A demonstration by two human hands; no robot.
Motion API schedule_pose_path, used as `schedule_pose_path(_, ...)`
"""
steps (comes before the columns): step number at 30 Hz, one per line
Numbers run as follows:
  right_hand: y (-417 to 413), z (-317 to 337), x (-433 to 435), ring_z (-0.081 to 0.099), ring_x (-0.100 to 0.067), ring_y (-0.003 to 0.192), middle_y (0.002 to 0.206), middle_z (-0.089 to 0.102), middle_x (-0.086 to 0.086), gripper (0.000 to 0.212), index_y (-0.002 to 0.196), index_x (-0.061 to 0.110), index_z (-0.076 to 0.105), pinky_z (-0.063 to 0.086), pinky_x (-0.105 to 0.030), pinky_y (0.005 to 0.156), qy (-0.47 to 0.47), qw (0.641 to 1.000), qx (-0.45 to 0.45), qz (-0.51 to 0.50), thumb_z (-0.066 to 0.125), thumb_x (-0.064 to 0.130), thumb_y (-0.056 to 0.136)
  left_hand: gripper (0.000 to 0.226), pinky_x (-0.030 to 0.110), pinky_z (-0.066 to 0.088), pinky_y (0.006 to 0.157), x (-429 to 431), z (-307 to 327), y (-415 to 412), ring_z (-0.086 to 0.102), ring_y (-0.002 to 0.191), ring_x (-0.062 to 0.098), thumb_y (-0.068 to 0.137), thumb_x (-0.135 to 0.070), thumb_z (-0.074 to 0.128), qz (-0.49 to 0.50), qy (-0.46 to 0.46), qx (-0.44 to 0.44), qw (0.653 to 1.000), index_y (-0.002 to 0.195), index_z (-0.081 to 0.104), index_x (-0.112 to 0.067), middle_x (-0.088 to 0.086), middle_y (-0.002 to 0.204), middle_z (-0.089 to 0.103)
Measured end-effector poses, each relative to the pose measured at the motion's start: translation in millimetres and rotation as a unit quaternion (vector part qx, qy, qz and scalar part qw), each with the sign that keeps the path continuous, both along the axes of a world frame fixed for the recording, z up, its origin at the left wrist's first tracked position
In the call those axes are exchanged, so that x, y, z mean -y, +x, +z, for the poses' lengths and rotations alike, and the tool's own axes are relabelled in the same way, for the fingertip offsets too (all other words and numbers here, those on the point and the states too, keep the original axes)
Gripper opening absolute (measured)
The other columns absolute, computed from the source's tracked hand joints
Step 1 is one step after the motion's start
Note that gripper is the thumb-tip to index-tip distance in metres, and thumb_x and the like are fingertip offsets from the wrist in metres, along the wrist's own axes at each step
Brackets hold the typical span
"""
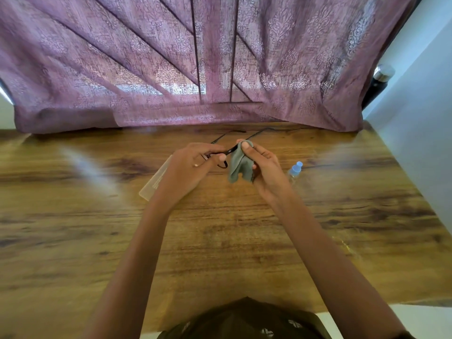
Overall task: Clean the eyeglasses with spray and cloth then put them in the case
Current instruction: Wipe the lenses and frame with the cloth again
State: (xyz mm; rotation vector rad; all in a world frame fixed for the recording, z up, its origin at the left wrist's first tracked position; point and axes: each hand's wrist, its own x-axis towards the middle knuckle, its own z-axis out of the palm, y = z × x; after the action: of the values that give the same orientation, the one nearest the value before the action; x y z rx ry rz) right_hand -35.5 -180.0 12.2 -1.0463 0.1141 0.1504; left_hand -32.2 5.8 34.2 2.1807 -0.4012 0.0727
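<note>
Wooden table (244, 241), left hand (193, 165) pinching eyeglasses (221, 154), right hand (265, 165) gripping cloth (241, 165)

A room in a home: a desk set against a curtained window.

A brown wood-grain desk (220, 241) with dark streaks and knots fills the lower view, the sort of plain furniture found in a bedroom or study. Along the desk's far edge hangs a mauve woven curtain (171, 57) with a pale floral damask pattern, its hem lying on the desk top. Daylight glows through the weave, and dark bars show behind it. A plain, pale blue-white painted wall (415, 155) rises at the desk's right side. Beyond the desk's far right corner, between curtain and wall, stands a dark bottle with a shiny metal cap (378, 84).
</note>
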Motion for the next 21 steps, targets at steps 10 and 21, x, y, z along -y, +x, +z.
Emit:
schedule_pose_path(10,-4.2,-6.4,0.1,0.056,-0.011,0.06,0.071,0.068,-0.002,0.007,0.087,0.01,0.075,0.048,-0.018,0.054,-0.162,0.979,0.064,-0.104,0.074,0.016,0.086,0.011,0.026,0.04,0.078,10.3,13.3,5.3,0.054,0.095,0.014,0.09,-0.026,0.066,0.038,0.065,0.088,0.993,0.093,0.074,-0.018,-0.01,0.083,0.066)
schedule_pose_path(21,-3.7,-0.8,-9.9,0.069,-0.024,0.098,0.107,0.072,-0.013,0.027,0.114,-0.003,0.069,0.053,-0.028,0.089,-0.604,0.65,0.442,-0.134,0.066,-0.003,0.087,0.015,0.02,0.023,0.072,11.1,17.5,8.3,0.042,0.085,0.014,0.091,-0.016,0.066,-0.01,0.1,0.143,0.985,0.1,0.076,-0.01,0.007,0.09,0.073)
